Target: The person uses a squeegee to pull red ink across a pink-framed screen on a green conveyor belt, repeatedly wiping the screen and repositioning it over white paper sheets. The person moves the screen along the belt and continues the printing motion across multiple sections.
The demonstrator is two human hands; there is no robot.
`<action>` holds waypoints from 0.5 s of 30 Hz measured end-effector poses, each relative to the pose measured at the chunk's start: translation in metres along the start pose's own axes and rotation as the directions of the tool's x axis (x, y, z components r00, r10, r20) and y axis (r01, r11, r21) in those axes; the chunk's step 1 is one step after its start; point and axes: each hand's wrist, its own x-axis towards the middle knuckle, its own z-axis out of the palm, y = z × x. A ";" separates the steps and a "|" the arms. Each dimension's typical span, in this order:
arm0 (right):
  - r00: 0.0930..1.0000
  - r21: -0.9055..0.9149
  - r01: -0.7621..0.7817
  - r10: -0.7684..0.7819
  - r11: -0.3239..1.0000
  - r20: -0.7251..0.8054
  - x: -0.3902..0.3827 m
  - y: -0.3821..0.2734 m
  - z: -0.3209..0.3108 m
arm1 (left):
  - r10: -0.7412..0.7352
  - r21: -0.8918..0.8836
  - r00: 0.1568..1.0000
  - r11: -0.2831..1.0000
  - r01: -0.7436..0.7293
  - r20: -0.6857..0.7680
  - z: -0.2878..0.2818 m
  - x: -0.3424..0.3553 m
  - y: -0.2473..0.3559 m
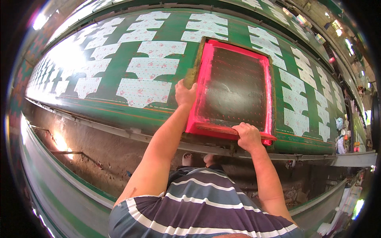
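Okay, clock centred on the mesh: right hand (249,137) is holding a long pink-smeared bar (218,129), grip closed, fingers curled over it; the bar is lying at 6 o'clock in the screen frame (205,67). Left hand (185,95) is sitting at 9, partly curled on the frame's outer edge; can't tell how tight. Step looks like working the bar over the dark mesh (238,79): best to be pressing evenly along its length, keeping it square, left hand pinning the frame against skidding. Pink ink (268,103) is showing along 3, 9 and 12; drips over the rim seem a risk. Frame is resting flat on a long green bench (119,65), by its near edge. Pale flowered pieces (143,91) are lying in rows from 9 to 11 and 1 to 4. Glare is washing out 10. Feet (187,159) are standing around 7 on a brown floor (115,135); another bench (59,170) is running along 8; clutter (340,144) is sitting at 4, too small to sort.
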 end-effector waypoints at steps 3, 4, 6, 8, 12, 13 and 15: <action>1.000 0.014 0.015 -0.014 1.000 -0.012 -0.014 -0.012 -0.003 | -0.063 0.012 0.998 0.998 0.062 0.018 -0.005 -0.001 0.005; 1.000 0.033 0.014 -0.013 0.999 -0.014 -0.018 -0.016 -0.006 | -0.116 0.017 0.992 0.993 0.115 0.049 -0.007 -0.003 0.010; 0.999 0.062 0.035 -0.032 0.997 -0.035 -0.028 -0.015 0.000 | -0.154 0.025 0.986 0.988 0.153 0.060 -0.009 -0.006 0.017; 0.993 0.100 0.080 -0.071 0.992 -0.094 -0.036 -0.014 0.005 | -0.128 0.033 0.992 0.991 0.127 0.015 -0.008 -0.004 0.013; 0.976 0.242 0.186 -0.151 0.952 -0.156 -0.057 0.022 0.007 | -0.094 0.117 0.995 0.989 0.096 -0.019 -0.003 0.000 0.008; 0.988 0.332 0.145 -0.117 0.932 -0.102 -0.065 0.033 0.001 | -0.092 0.113 0.995 0.989 0.094 -0.023 0.000 0.002 0.005; 0.970 0.374 0.076 0.018 0.924 -0.241 -0.081 0.060 -0.008 | -0.091 0.118 0.995 0.989 0.094 -0.036 0.002 0.006 -0.005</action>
